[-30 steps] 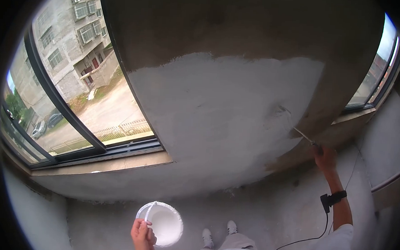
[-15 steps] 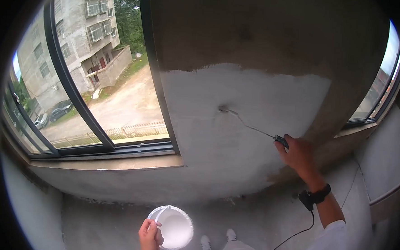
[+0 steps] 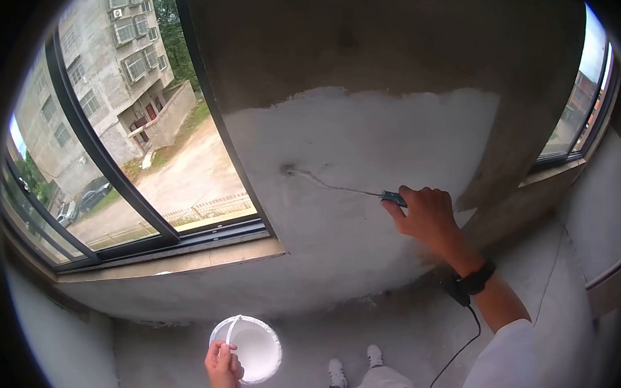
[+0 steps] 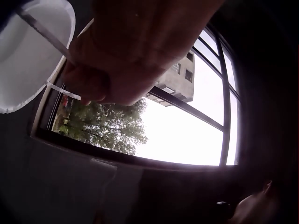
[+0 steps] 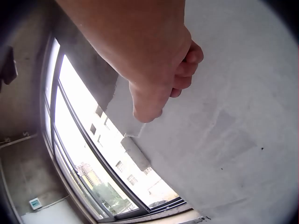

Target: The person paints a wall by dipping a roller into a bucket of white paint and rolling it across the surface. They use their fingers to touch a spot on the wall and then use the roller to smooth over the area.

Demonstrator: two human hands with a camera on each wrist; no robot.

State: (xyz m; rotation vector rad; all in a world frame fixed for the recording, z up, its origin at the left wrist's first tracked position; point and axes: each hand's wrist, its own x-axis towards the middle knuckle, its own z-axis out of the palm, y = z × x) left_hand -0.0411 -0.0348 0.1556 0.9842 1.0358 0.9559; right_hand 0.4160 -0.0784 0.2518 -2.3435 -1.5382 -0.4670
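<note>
My right hand (image 3: 425, 217) grips the dark handle (image 3: 394, 198) of a roller, whose thin rod runs left to the roller head (image 3: 288, 170) on the light-coated part of the wall (image 3: 397, 142). In the right wrist view the roller sleeve (image 5: 135, 153) shows beyond my right hand (image 5: 159, 70), near the window side; the handle is hidden by the fingers. My left hand (image 3: 224, 369) holds the strap handle (image 3: 232, 327) of a white bucket (image 3: 264, 349) containing white material. The left wrist view shows the bucket (image 4: 37, 51) beside my left hand (image 4: 126, 60).
A large sliding window (image 3: 115, 177) with a sill (image 3: 180, 259) stands at the left, a smaller window (image 3: 578, 103) at the right. Dark uncoated wall (image 3: 403, 37) lies above the light area. A cable (image 3: 470, 343) hangs from the right wrist; two shoes (image 3: 338, 372) stand on the floor.
My right hand has moved left, carrying the roller head across the light area toward the large window. The left hand still holds the bucket's handle. The head view has shifted somewhat.
</note>
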